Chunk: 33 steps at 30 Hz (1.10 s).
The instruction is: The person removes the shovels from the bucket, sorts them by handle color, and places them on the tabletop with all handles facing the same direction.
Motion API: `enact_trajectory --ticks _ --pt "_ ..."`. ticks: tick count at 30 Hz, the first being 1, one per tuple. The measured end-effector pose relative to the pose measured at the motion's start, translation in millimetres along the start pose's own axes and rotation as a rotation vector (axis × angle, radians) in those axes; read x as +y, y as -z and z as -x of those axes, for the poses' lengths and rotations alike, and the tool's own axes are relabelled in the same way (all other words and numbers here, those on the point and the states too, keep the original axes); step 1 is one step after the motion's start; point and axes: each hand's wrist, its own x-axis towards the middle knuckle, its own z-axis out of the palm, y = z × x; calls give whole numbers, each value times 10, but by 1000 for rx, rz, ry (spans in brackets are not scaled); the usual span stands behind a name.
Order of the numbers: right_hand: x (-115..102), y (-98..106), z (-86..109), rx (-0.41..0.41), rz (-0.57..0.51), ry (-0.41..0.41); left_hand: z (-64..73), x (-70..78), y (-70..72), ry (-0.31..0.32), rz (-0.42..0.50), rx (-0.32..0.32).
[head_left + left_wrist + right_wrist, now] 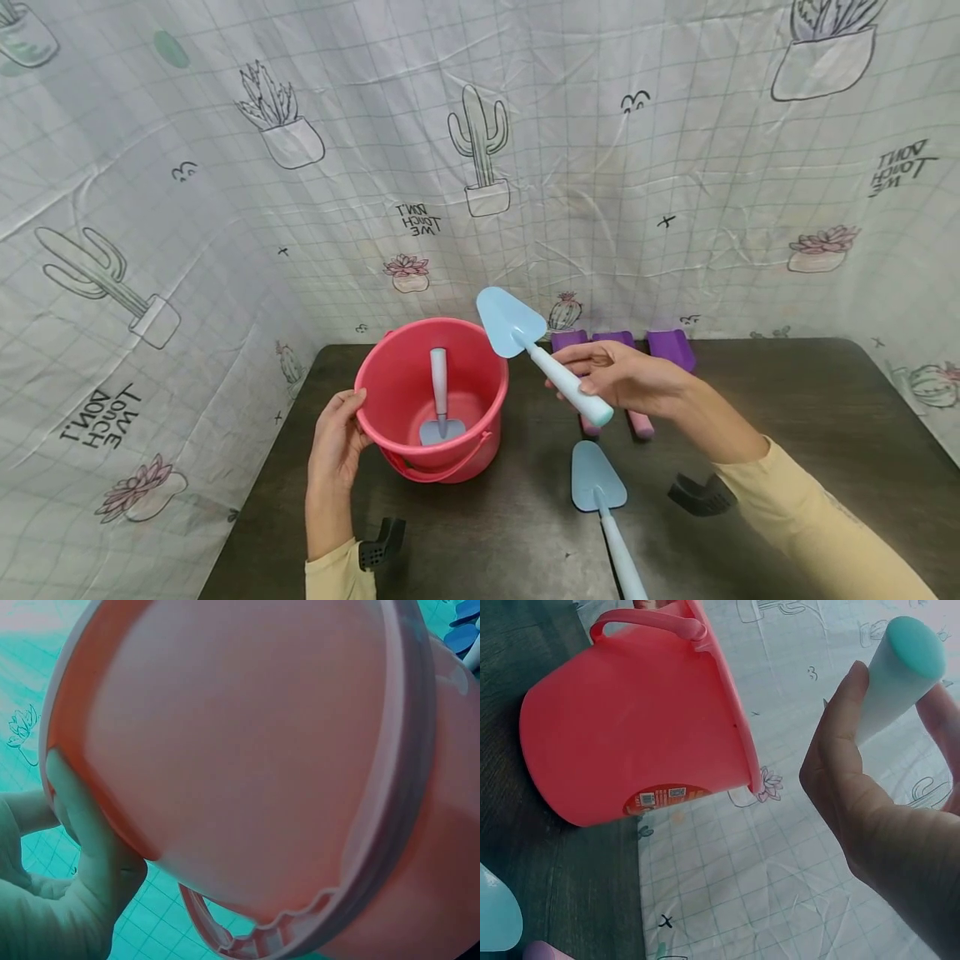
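Note:
My left hand [336, 442] grips the rim of a red bucket [401, 383] at its left side. The left wrist view shows the thumb over the rim of the bucket [247, 750]. Inside it a trowel [440, 385] with a grey-blue blade stands handle up, leaning on the wall. Just right of the bucket, my right hand [628, 379] holds a light blue garden trowel [551, 367] by its handle, the blade raised near the bucket's right rim. Below that hand a second light blue trowel [598, 487] lies on the table.
Three purple scoops [672, 348] lie at the table's back edge behind my right hand; pink handles [641, 425] show below it. The bucket's handle [427, 477] hangs down in front. A white cloth [562, 167] printed with cacti surrounds the dark table [495, 542].

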Motion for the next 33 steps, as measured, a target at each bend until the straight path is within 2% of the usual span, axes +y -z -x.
enact_trajectory --ticks 4,10,21,30,33 --pt "10 -8 70 -9 14 7 8 2 -6 -15 -14 5" --pt "60 -5 194 -54 -39 27 27 2 8 -30 -26 11" --pt "162 42 384 23 2 2 40 -36 29 -59 -13 4" --pt "241 61 461 -41 -83 22 47 -53 4 -62 -9 6" --pt "263 62 495 -27 -77 15 50 -54 4 -63 -17 7"
